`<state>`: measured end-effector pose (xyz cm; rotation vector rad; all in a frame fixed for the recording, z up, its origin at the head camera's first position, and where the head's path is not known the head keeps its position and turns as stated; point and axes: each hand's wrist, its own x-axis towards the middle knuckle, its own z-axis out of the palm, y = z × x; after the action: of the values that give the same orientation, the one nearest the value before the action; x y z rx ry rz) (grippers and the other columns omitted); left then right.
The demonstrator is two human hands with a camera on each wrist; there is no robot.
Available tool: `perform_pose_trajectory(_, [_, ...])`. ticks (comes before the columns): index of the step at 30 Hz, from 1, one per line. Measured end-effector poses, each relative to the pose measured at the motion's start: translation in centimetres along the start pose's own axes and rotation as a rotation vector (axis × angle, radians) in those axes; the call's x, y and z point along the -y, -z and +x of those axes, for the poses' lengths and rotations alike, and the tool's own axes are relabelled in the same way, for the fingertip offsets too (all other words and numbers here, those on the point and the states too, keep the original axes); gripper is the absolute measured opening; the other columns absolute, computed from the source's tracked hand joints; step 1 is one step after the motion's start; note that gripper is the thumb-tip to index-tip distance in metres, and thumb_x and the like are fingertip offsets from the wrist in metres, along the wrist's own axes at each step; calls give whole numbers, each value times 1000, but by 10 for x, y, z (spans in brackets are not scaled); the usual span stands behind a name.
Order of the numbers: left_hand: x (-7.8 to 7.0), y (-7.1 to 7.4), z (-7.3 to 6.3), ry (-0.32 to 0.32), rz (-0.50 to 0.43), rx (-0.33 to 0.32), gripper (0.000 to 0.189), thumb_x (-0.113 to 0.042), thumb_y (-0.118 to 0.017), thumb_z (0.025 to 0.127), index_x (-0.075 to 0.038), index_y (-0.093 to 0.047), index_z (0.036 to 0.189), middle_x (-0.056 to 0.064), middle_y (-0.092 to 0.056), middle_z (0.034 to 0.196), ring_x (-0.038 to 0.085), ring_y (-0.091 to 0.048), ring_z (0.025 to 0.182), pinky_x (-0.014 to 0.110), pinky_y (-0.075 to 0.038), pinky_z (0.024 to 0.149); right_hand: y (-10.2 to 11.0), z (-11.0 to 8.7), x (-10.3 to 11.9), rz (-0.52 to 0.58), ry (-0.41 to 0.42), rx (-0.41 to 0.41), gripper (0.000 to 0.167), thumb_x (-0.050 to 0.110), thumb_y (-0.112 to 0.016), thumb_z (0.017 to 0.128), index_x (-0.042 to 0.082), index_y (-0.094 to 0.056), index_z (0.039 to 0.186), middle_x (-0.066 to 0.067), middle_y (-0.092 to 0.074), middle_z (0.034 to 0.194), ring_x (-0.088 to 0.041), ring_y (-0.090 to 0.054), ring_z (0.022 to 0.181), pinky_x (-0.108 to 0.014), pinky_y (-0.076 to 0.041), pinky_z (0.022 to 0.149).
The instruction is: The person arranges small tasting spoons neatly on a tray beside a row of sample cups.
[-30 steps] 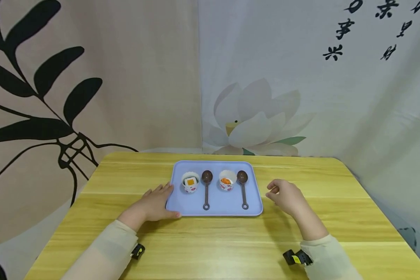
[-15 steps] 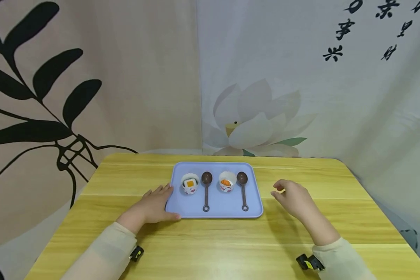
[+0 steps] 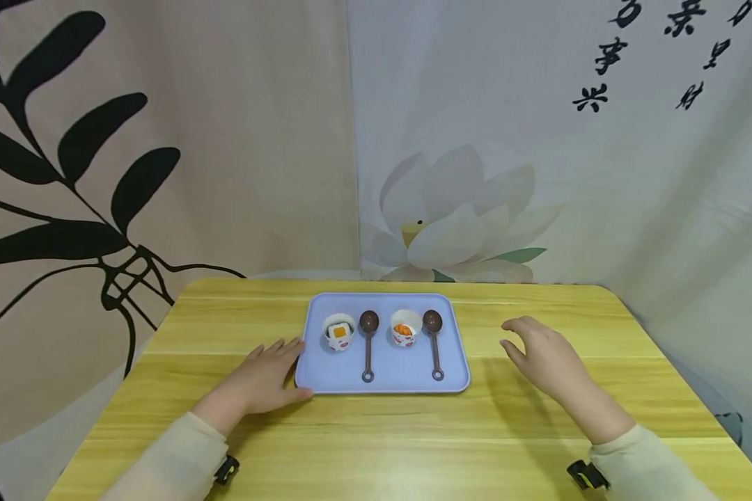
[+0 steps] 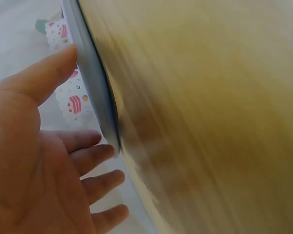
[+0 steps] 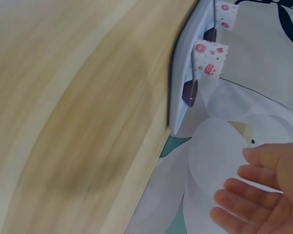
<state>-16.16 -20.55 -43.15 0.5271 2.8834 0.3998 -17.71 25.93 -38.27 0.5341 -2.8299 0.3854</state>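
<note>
A light-blue tray lies on the table with two patterned paper cups and two brown spoons on it. White and yellow-orange pieces fill the left cup, and small orange pieces lie in the right cup. The left spoon is between the cups; the right spoon lies right of the right cup. My left hand has spread fingers at the tray's left edge, thumb by the near-left corner; whether it touches is unclear. Holding nothing, my right hand hovers right of the tray, fingers relaxed.
The wooden table extends in front of the tray and to both sides. Behind it hangs a cloth backdrop with printed leaves, a lotus and writing. A black wrist device sits at the left cuff, another device at the right.
My right hand has moved rightward, away from the tray, and its fingers have loosened. My left hand has eased slightly left at the tray's edge. Tray, cups and spoons keep their arrangement.
</note>
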Motion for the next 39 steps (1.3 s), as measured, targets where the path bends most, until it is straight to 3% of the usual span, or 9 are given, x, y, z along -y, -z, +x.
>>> perform_pose_trajectory(13, [2, 22, -22, -128, 173, -214, 78, -52, -65, 93, 0, -46, 148, 18, -46, 151, 42, -41, 139, 62, -24, 115, 5, 6, -20, -106, 167, -96, 37, 18, -75, 90, 1, -64, 121, -19, -66, 120, -39, -66, 105, -53, -56, 82])
perform_pose_trajectory(21, [6, 39, -29, -117, 255, -267, 83, -62, -55, 95, -1, -42, 150, 18, -42, 154, 42, -38, 141, 61, -23, 116, 19, 8, -26, -155, 229, -120, 49, 18, -76, 87, -2, -61, 129, -27, -59, 133, -47, -62, 111, -58, -53, 87])
perform_pose_trajectory(32, [15, 55, -28, -105, 324, -316, 88, -65, -48, 96, -5, -28, 158, 17, -26, 162, 40, -22, 149, 57, -11, 120, 33, 10, -31, -165, 270, -146, 62, 21, -76, 88, -2, -53, 141, -29, -48, 144, -50, -54, 121, -62, -47, 96])
perform_pose_trajectory(39, [15, 65, -29, -105, 362, -344, 90, -70, -42, 96, -11, -19, 161, 15, -17, 165, 39, -14, 151, 50, 7, 121, 40, 13, -35, -192, 300, -138, 65, 33, -71, 92, 3, -49, 146, -29, -42, 149, -51, -47, 129, -67, -41, 101])
